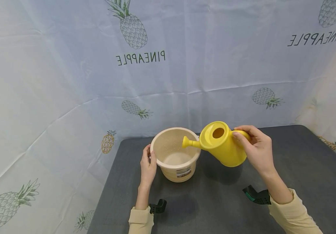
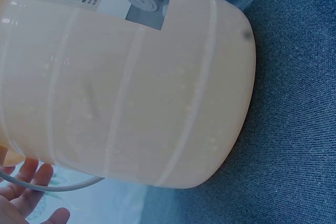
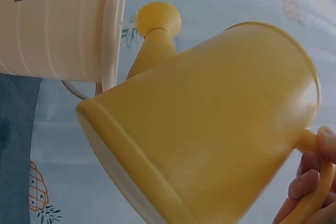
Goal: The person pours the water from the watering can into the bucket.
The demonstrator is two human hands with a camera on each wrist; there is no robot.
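Note:
My right hand [image 1: 257, 146] grips the handle of a yellow watering can [image 1: 227, 151]. The can is tilted to the left, held above the table, with its spout reaching over the rim of a cream bucket [image 1: 178, 172]. Clear water [image 3: 128, 24] leaves the spout's head in the right wrist view, and small droplets show inside the bucket. The bucket stands upright on the table. My left hand [image 1: 148, 167] is at the bucket's left side, near the rim. In the left wrist view its fingers [image 2: 39, 177] lie loosely bent by the bucket's thin wire handle [image 2: 79, 186], thumb apart.
The dark grey table [image 1: 208, 208] extends around the bucket. Behind and to the left hangs a pale curtain [image 1: 214, 65] printed with pineapples, close to the table's far edge. A printed label [image 1: 183, 172] is on the bucket's front.

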